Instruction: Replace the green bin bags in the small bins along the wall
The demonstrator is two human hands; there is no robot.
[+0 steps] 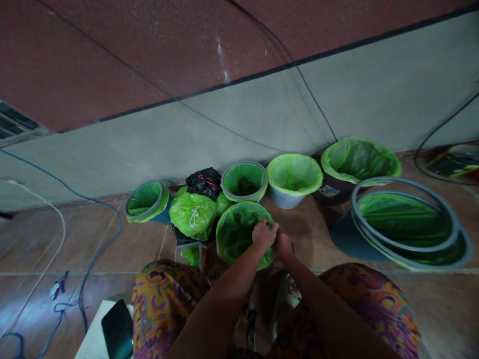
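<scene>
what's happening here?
A person, seated or crouching, has their left hand and right hand together at the right edge of a bright-green plastic bag, its round mouth open; their exact grip is unclear. Five other round bins, all lined with green plastic, stand about it, including a pale-grey one. To the left sit a tied green plastic bag and, behind it, a black plastic bag with reddish ties.

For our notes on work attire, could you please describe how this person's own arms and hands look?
The left hand and right hand are ungloved, and the forearms show no sleeves or markings that I can make out. The patterned garment below is yellow-orange with purple and teal swirls.
</scene>
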